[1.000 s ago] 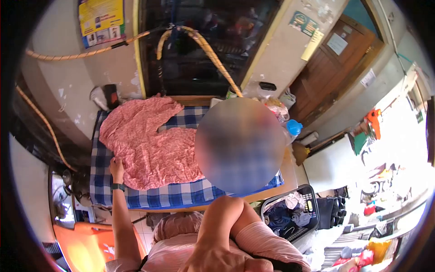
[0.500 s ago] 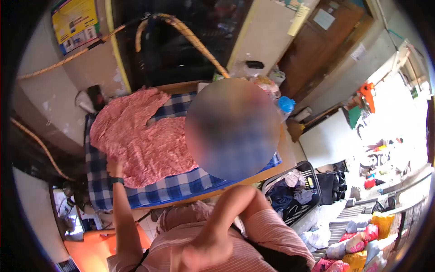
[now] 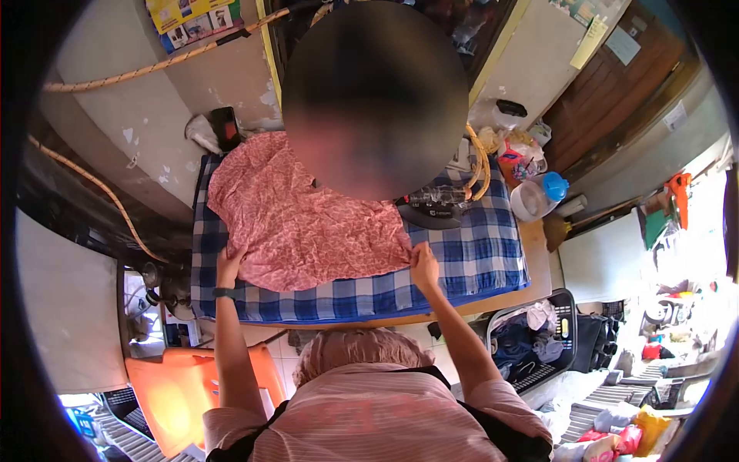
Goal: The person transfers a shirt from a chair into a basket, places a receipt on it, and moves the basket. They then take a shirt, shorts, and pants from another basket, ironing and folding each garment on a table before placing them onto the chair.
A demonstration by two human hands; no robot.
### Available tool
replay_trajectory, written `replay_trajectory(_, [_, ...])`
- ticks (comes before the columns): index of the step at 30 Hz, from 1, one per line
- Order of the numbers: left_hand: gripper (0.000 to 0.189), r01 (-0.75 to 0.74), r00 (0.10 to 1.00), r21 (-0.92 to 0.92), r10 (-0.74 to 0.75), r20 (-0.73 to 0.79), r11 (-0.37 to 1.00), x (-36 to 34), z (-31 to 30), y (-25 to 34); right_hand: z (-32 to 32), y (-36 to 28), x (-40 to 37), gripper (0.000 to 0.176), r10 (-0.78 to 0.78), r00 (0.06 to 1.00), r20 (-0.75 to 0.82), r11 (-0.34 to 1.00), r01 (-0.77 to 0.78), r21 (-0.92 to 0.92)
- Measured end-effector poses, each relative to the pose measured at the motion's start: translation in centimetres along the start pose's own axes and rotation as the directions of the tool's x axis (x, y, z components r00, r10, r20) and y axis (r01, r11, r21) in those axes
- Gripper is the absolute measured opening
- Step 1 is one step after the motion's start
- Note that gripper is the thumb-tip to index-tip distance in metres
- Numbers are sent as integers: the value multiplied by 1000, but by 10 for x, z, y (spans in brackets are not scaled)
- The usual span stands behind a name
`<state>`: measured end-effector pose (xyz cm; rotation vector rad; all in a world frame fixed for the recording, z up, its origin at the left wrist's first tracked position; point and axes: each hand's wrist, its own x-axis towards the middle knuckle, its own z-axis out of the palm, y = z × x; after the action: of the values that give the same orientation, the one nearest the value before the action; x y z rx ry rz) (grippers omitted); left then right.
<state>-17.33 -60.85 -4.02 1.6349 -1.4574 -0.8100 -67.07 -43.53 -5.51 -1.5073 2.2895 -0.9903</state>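
A pink patterned cloth (image 3: pixel 308 231), wrinkled and looking like a garment, lies spread over a blue-and-white checked pad (image 3: pixel 477 269) on a table. At its near left edge, my left hand (image 3: pixel 229 264), with a dark band on the wrist, has its fingers closed on the fabric. My right hand (image 3: pixel 424 266) pinches the cloth's near right corner. Just beyond that hand, a dark iron (image 3: pixel 433 212) rests on the pad, with a yellow-striped cord (image 3: pixel 483 169) at its back. A blurred round patch hides the far part of the cloth.
A clear container with a blue lid (image 3: pixel 537 197) stands at the table's right end. Below it, a black basket (image 3: pixel 566 331) holds clothes. An orange chair (image 3: pixel 173 393) is at the lower left. A dark object (image 3: pixel 225 127) stands by the back wall.
My right hand has gone from near my body to the cloth's right corner and taken hold of it. The cloth lies spread farther right. The view has shifted, and the iron now shows.
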Motion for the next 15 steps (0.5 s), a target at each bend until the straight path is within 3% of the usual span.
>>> replay_trajectory(1, [58, 77, 995, -59, -73, 62, 995, -10, -17, 18, -3, 2, -1, 23, -103, 987, -121, 988, 116, 106])
replay_trajectory(2, [58, 74, 995, -47, -71, 66, 996, -15, -32, 22, -16, -1, -5, 23, -93, 988, -121, 988, 107, 115])
replay_trajectory(4, [55, 152, 987, 243, -161, 16, 958, -28, -62, 15, -47, -9, -13, 19, 187, 975, 121, 948, -211, 238])
replay_trajectory(5, [54, 78, 994, 289, -97, 52, 954, -34, -73, -4, -54, -3, -16, 19, 196, 973, 118, 945, -220, 244])
replay_trajectory(6, [53, 2, 995, 331, -35, 93, 944, -42, -79, -27, -61, 3, -22, 18, 224, 941, 252, 920, -289, 263])
replay_trajectory(7, [51, -12, 998, 443, -15, 57, 896, -51, -77, -45, -64, 8, -30, 18, 244, 891, 384, 892, -362, 272])
replay_trajectory(8, [49, -21, 1000, 549, 9, 24, 836, -60, -73, -61, -62, 13, -36, 18, 259, 887, 382, 886, -375, 271])
replay_trajectory(10, [45, -7, 999, 645, 32, -27, 764, -72, -50, -47, -51, 24, -46, 14, -26, 987, 156, 993, 7, 121])
replay_trajectory(12, [41, 26, 900, 793, 331, -283, 608, -84, -2, 40, -47, 18, -50, 13, -7, 996, 84, 991, -4, 131])
replay_trajectory(14, [37, -181, 935, 684, 339, -102, 707, -66, 48, 55, -46, 15, -52, 18, 79, 988, 129, 988, -95, 124])
replay_trajectory(15, [35, -364, 881, 622, 473, -11, 694, -59, 81, 76, -44, 14, -53, 17, 109, 987, 118, 985, -123, 117])
